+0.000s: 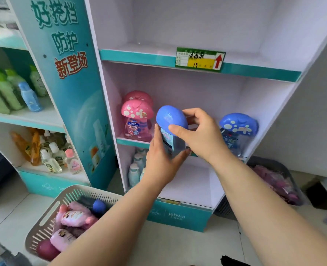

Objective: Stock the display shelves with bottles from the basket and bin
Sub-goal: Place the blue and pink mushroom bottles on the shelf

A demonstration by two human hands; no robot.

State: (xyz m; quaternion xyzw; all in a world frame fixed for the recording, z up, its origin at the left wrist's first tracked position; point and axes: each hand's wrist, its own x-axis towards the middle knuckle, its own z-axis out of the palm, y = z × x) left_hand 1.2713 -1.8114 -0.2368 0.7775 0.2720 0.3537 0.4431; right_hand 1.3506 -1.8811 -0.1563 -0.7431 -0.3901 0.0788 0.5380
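Observation:
Both my hands hold a blue mushroom-capped bottle (170, 120) in front of the middle shelf (132, 141) of the white display stand. My left hand (161, 160) grips its body from below and the left. My right hand (201, 134) curls round the blue cap from the right. Two pink mushroom bottles (136, 117) stand at the shelf's left, one behind the other. Another blue mushroom bottle (237, 129) stands at its right. A beige basket (49, 214) at the lower left holds pink bottles and a blue-capped one.
A dark bin (279, 169) with pink items sits on the floor at the right of the stand. The top shelf (139, 56) carries a price tag (200, 58). Pale bottles (136, 169) stand on the bottom shelf. A neighbouring shelf unit at the left holds green, blue and small bottles.

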